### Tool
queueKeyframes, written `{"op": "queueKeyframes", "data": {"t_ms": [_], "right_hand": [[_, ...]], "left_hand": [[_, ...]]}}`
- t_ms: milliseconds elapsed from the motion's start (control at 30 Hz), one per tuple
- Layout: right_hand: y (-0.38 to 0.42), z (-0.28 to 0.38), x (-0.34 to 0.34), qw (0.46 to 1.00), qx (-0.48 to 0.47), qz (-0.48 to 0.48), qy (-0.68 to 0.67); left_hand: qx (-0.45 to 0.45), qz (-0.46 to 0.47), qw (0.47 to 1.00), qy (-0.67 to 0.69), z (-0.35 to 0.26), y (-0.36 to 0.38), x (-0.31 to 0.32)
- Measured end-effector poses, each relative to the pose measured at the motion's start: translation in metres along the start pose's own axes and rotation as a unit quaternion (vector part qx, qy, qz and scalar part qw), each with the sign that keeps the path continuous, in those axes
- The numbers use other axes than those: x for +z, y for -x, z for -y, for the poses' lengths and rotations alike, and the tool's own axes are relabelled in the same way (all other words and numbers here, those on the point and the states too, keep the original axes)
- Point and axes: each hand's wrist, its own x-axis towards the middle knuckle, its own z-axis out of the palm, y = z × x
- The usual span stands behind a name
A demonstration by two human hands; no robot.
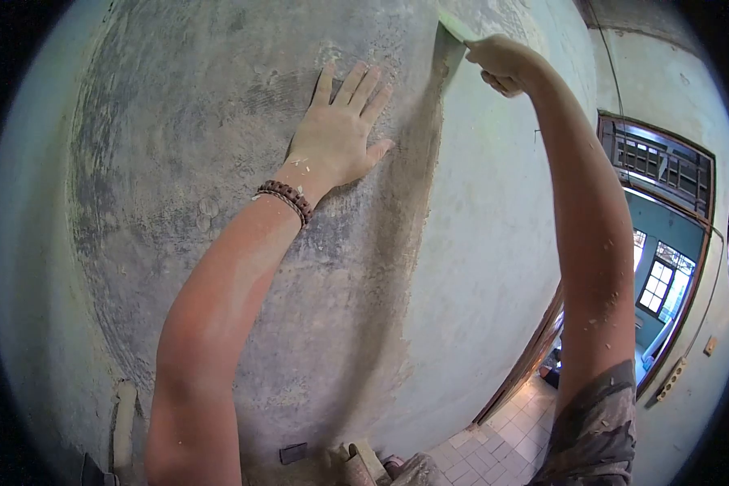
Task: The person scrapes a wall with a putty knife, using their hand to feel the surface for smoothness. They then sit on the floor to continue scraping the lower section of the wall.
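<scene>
My left hand (336, 134) lies flat against the bare grey wall (243, 186), fingers spread and pointing up. A brown braided bracelet (287, 198) circles that wrist, and pale flakes stick to the skin. Up and to the right, my right hand (506, 66) is closed around a scraper (455, 29), whose pale greenish blade points up and left against the wall. The blade is at the ragged edge between the grey surface and the remaining pale paint (486, 211). The scraper's handle is mostly hidden in my fingers. Flakes also dot my right forearm.
At the right is a doorway (664, 267) with a slatted vent (660, 166) above it and a window beyond. A power strip (671, 381) hangs on a cable beside a wall socket (710, 346). Tiled floor (494, 437) shows below, with a dark flat object (293, 453) by the wall.
</scene>
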Motion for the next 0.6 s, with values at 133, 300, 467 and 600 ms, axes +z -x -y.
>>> {"op": "queueKeyframes", "data": {"t_ms": [133, 300, 467, 600], "right_hand": [[-0.003, 0.002, 0.003, 1.000, -0.001, -0.004, -0.001], [0.003, 0.001, 0.004, 0.998, -0.024, -0.038, 0.041], [0.000, -0.003, -0.005, 0.993, -0.014, 0.009, 0.115], [-0.009, 0.007, 0.008, 0.996, -0.004, -0.050, 0.073]], "left_hand": [[0.001, 0.000, 1.000, 0.001, 0.001, 0.000, 0.000], [0.002, -0.002, 1.000, -0.006, 0.000, 0.001, 0.000], [-0.002, -0.018, 1.000, 0.002, 0.000, 0.002, 0.002], [0.004, -0.009, 1.000, -0.004, -0.001, 0.001, 0.001]]}}
